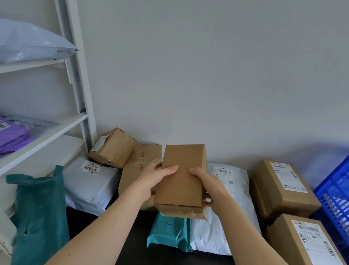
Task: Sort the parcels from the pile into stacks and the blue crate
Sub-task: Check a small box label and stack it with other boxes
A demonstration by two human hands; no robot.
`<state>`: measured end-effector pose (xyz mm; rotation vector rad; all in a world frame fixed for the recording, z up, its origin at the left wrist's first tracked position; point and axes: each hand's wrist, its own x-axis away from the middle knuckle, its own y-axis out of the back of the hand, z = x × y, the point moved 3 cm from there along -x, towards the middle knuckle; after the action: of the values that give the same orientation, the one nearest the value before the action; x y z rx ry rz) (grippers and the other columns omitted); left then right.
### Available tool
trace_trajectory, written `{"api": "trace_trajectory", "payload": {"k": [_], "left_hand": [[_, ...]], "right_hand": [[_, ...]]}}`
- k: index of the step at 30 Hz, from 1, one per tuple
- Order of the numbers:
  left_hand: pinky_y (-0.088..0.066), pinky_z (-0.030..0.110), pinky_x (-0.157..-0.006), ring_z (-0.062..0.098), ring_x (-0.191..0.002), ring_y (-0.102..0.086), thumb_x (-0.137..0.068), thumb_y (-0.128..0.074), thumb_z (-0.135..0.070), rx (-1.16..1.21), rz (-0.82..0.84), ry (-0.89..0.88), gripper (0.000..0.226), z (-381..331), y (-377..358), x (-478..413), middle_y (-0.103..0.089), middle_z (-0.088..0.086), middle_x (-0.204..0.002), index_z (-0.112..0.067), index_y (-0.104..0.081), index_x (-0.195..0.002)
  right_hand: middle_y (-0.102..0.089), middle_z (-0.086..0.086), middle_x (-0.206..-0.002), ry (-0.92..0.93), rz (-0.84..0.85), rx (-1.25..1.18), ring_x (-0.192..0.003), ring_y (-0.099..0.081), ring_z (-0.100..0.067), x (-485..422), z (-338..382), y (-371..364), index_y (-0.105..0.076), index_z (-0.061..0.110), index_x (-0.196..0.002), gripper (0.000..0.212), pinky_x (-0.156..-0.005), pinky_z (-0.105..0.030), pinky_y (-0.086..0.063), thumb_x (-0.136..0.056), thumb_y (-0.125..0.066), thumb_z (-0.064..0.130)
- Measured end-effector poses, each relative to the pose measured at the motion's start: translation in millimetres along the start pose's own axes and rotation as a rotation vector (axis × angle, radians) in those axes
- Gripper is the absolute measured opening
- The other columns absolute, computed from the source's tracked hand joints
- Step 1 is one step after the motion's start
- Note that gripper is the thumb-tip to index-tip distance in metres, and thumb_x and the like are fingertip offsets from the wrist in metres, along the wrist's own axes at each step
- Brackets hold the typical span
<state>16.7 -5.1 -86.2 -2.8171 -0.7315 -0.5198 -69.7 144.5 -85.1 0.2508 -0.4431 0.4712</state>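
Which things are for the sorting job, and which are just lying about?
For the job: plain cardboard box in left hand and right hand, blue crate, far labelled box, near labelled box, white mailer, teal mailer.
Lying about: white shelf rack, purple mailers, top-shelf grey bag.

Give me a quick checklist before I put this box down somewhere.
1. Grip: ok, left hand and right hand hold the box by its sides.
2. Label readable: not ok, the face in view is plain cardboard.
3. Nothing lying on the box: ok.
4. Flat top on the stack at right: ok.
5. Room in the crate: cannot tell, only its corner shows.
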Motion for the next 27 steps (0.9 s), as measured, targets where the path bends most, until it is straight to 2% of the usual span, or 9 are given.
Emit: {"api": "trace_trajectory", "payload": {"k": [3,6,10,13,18,22,24,27], "left_hand": [[-0.055,0.041,-0.085,0.023,-0.100,-0.064,-0.075,-0.077,-0.044,0.022,0.086,0.134,0.041,3,-1,4,-0.068,0.005,-0.108,-0.023,-0.062,-0.107],[-0.052,0.043,-0.094,0.026,-0.100,-0.065,-0.076,-0.076,-0.041,0.079,0.106,0.179,0.039,7,-3,7,-0.070,0.009,-0.105,-0.018,-0.064,-0.105],[-0.054,0.039,-0.085,0.024,-0.093,-0.065,-0.079,-0.075,-0.035,0.095,0.072,0.137,0.030,5,-6,8,-0.069,0.009,-0.099,-0.017,-0.063,-0.101],[-0.054,0.040,-0.086,0.026,-0.092,-0.066,-0.078,-0.075,-0.034,0.119,0.066,0.124,0.029,2,-7,7,-0.070,0.010,-0.098,-0.017,-0.064,-0.100],[-0.054,0.039,-0.081,0.025,-0.088,-0.065,-0.081,-0.073,-0.030,0.125,0.058,0.093,0.020,0,-9,7,-0.069,0.008,-0.094,-0.020,-0.062,-0.095],[-0.052,0.042,-0.090,0.025,-0.096,-0.064,-0.076,-0.077,-0.031,0.089,0.064,0.090,0.032,-1,-8,6,-0.068,0.008,-0.102,-0.019,-0.062,-0.102],[-0.052,0.039,-0.087,0.023,-0.097,-0.063,-0.075,-0.078,-0.031,0.038,0.072,0.089,0.034,-1,-8,7,-0.067,0.006,-0.104,-0.020,-0.061,-0.103],[-0.050,0.033,-0.075,0.019,-0.096,-0.061,-0.077,-0.077,-0.026,0.013,0.116,0.076,0.032,-2,-9,8,-0.066,0.003,-0.104,-0.021,-0.060,-0.104]], "right_hand": [[-0.066,-0.007,-0.105,-0.030,0.028,-0.037,-0.098,-0.064,-0.024,-1,-1,0,-0.060,0.013,-0.114,0.051,-0.091,-0.040,-0.053,-0.076,-0.073,0.044],[-0.066,-0.006,-0.100,-0.033,0.028,-0.051,-0.092,-0.063,-0.024,0,0,1,-0.062,0.014,-0.109,0.044,-0.087,-0.039,-0.052,-0.077,-0.072,0.042],[-0.066,-0.007,-0.102,-0.032,0.024,-0.069,-0.091,-0.063,-0.024,1,1,0,-0.062,0.014,-0.110,0.044,-0.080,-0.037,-0.052,-0.078,-0.071,0.043],[-0.066,-0.008,-0.105,-0.042,0.035,-0.085,-0.094,-0.064,-0.025,2,1,0,-0.060,0.015,-0.112,0.046,-0.078,-0.037,-0.054,-0.078,-0.070,0.044],[-0.066,-0.008,-0.104,-0.031,0.034,-0.090,-0.094,-0.064,-0.025,2,4,2,-0.061,0.015,-0.110,0.042,-0.084,-0.039,-0.053,-0.079,-0.070,0.042],[-0.066,-0.006,-0.105,-0.014,0.073,-0.077,-0.091,-0.063,-0.022,3,3,5,-0.062,0.018,-0.110,0.037,-0.077,-0.034,-0.053,-0.081,-0.068,0.039],[-0.066,-0.004,-0.108,0.005,0.091,-0.063,-0.095,-0.061,-0.021,2,3,7,-0.062,0.022,-0.110,0.032,-0.084,-0.036,-0.052,-0.082,-0.067,0.036],[-0.064,0.001,-0.112,0.046,0.103,-0.052,-0.102,-0.059,-0.020,2,4,10,-0.061,0.030,-0.110,0.026,-0.097,-0.041,-0.048,-0.084,-0.063,0.031]]}}
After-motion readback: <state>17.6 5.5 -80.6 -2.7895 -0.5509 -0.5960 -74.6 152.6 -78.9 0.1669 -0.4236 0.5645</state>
